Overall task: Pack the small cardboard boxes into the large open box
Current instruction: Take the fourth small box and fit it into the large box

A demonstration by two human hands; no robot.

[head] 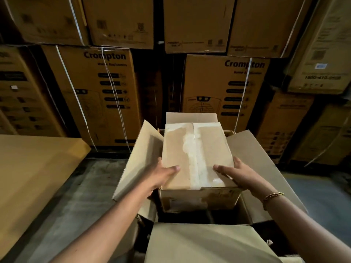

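Gripping a taped small cardboard box (197, 156) at its near corners, a person holds it over the mouth of the large open box (258, 164) in a warehouse aisle.

Head view: the left hand (164, 174) wraps the box's near-left corner, thumb on top; the right hand (237, 175), a chain bracelet (272, 197) on its wrist, clasps the near-right corner, fingers closed against the cardboard. The small box sits partly inside the opening, between the big box's raised side flaps, its lower half hidden. Stacked Crompton cartons (98, 92) fill the wall behind; a flat cardboard sheet (32, 177) lies at left.
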